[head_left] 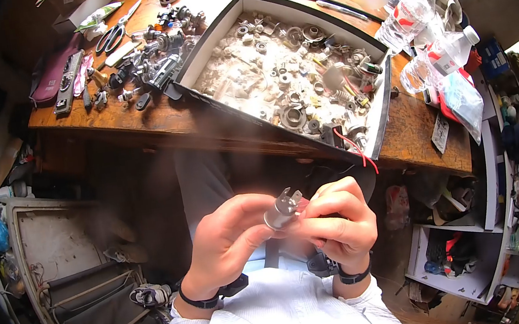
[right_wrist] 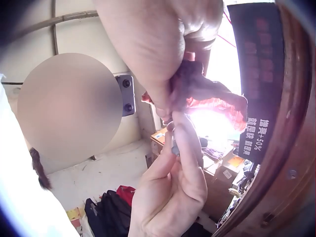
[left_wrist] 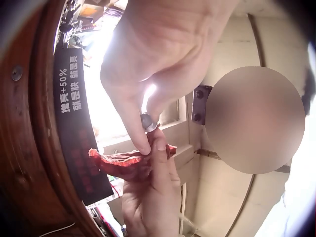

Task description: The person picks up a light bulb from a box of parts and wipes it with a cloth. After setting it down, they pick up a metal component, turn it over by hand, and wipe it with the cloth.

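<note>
Over the lap, my left hand [head_left: 227, 240] pinches a small silvery bulb [head_left: 283, 209] between thumb and fingers. Its round metal base has flat prongs that point up and away from me. My right hand [head_left: 343, 220] is close against it, gripping a crumpled red cloth [left_wrist: 123, 163] around the bulb's other end. In the right wrist view the red cloth [right_wrist: 217, 108] hangs out past the right fingers. The bulb's far end is hidden by the fingers and cloth.
On the wooden table [head_left: 112, 125] ahead stands a shallow black box [head_left: 241, 120] full of small metal and plastic parts. Loose bulbs and fittings [head_left: 161, 51], scissors [head_left: 119, 31] and a flat tool lie left of it. Plastic bottles [head_left: 416, 16] crowd the right; a folded chair [head_left: 95, 299] is lower left.
</note>
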`<control>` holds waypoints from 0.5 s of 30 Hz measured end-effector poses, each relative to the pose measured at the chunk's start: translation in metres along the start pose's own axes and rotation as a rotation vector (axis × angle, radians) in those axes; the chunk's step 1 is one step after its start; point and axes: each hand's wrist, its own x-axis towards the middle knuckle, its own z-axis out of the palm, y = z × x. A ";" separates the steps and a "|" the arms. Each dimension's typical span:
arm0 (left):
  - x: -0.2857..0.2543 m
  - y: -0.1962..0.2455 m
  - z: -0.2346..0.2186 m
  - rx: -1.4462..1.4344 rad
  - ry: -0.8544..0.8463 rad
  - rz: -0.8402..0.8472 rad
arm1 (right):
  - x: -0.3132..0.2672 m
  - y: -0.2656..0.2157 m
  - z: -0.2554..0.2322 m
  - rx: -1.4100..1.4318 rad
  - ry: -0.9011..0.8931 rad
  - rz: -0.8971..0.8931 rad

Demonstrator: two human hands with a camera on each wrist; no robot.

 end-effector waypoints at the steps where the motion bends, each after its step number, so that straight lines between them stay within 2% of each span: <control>1: 0.000 0.001 0.001 -0.036 0.004 -0.017 | 0.000 -0.002 -0.001 -0.031 0.001 -0.004; 6: 0.003 -0.001 0.006 -0.075 0.027 0.020 | 0.003 -0.007 0.004 -0.122 0.011 -0.037; 8: 0.003 -0.005 0.003 0.093 0.008 0.078 | 0.003 -0.006 0.009 -0.139 0.000 -0.077; 15: 0.006 0.002 0.003 0.090 0.014 0.062 | 0.003 -0.005 0.004 -0.111 -0.051 -0.034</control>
